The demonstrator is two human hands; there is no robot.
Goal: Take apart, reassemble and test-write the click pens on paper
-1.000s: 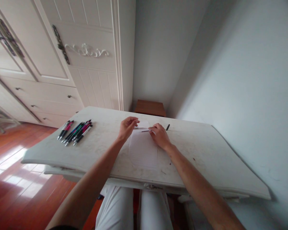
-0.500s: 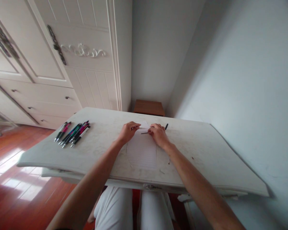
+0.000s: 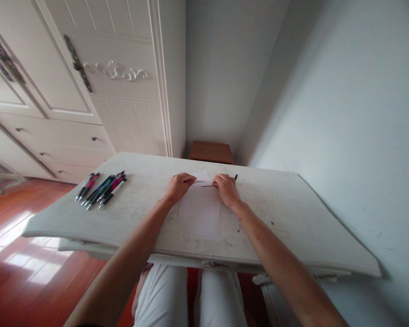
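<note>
In the middle of the frame both hands rest on a sheet of paper (image 3: 200, 215) on the white table (image 3: 293, 218). The right hand (image 3: 226, 190) is curled and pinches a thin dark stick (image 3: 207, 185) that pokes out to the left. The left hand (image 3: 179, 186) has bent fingers; I cannot tell if it grips anything. A bunch of pens (image 3: 100, 190) lies at the left of the table.

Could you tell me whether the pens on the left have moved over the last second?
No. The pens lie in the same row by the table's left edge; their slight shift in the picture matches the table's, so it is the camera's.
</note>
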